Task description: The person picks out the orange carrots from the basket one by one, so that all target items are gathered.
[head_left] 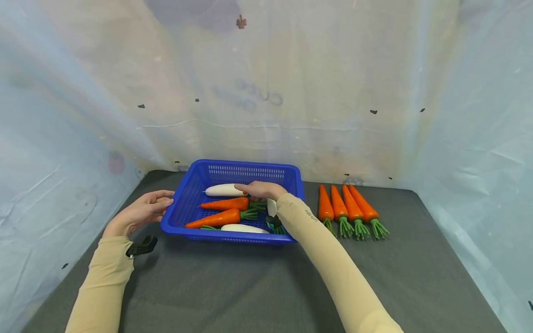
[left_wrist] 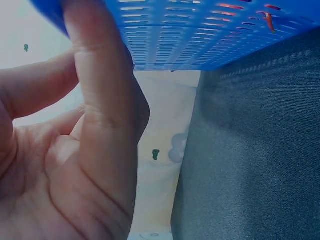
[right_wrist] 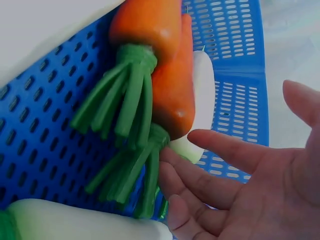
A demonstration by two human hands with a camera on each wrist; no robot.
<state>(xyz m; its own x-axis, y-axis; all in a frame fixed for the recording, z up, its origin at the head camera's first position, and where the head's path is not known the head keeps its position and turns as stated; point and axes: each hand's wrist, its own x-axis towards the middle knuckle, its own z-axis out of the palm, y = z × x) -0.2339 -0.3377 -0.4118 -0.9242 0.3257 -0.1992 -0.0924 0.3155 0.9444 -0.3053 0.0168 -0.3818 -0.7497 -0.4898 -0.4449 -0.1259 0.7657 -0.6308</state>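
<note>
Blue basket [head_left: 245,238] holds two carrots [head_left: 226,204], two white radishes [head_left: 222,189]; right hand [head_left: 266,188] inside, fingers [right_wrist: 232,151] apart (left hand's [head_left: 139,212], I can't tell).

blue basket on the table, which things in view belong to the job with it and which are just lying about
Probably the job:
blue perforated plastic basket, which the left hand touches
long white radishes and tapered orange carrots inside
four similar green-topped orange carrots lined up beside it

Probably just setting:
dark grey cloth
pale plastic-looking sheeting behind
</note>
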